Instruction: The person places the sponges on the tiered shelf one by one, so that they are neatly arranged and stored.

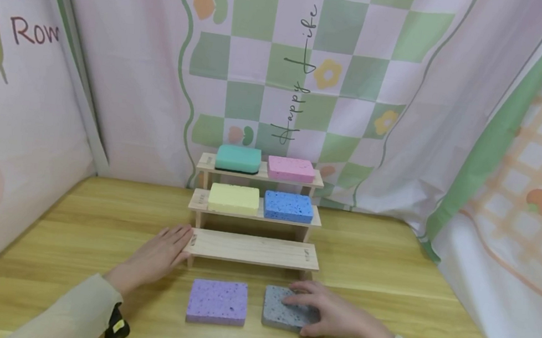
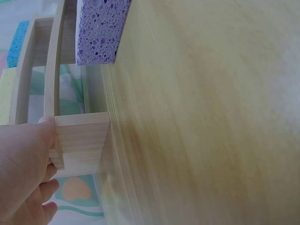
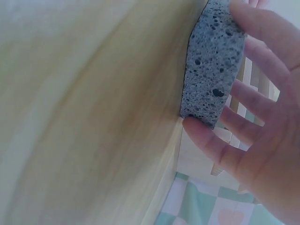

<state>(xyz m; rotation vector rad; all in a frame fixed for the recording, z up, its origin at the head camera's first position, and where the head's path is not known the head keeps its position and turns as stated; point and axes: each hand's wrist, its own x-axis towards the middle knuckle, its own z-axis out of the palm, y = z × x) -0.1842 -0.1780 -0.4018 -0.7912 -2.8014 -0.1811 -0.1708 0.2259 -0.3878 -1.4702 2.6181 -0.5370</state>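
My left hand (image 1: 161,254) grips the left end of the bottom step of a three-tier wooden display rack (image 1: 252,249). In the left wrist view its thumb lies along the step's edge and its fingers reach past the end. My right hand (image 1: 335,313) is spread over a grey sponge (image 1: 277,309) lying on the table, touching it. In the right wrist view the thumb (image 3: 204,136) meets the sponge's lower corner, while the other fingers are apart and partly hidden behind it. A purple sponge (image 1: 217,302) lies flat to the left of the grey one, in front of the rack.
On the top step sit a teal sponge (image 1: 238,158) and a pink sponge (image 1: 291,169). The middle step bears a pale yellow sponge (image 1: 233,199) and a blue sponge (image 1: 289,207). Printed cloth curtains (image 1: 289,98) hang behind and beside the wood-grain table (image 1: 381,259).
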